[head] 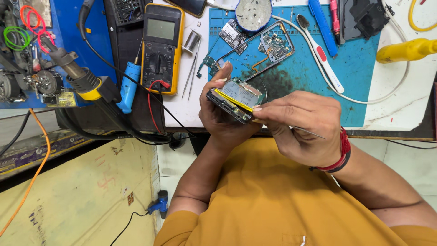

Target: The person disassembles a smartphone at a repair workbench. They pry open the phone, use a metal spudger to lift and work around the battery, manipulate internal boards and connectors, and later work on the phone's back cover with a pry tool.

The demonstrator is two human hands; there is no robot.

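Over a blue rubbery mat, left hand grips an opened rectangular phone; right hand pinches thin metal tweezers

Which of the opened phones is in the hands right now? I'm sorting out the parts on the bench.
The small phone with the yellow-edged battery, held by the left hand. The other, a bare phone frame with circuit boards, lies on the blue mat.
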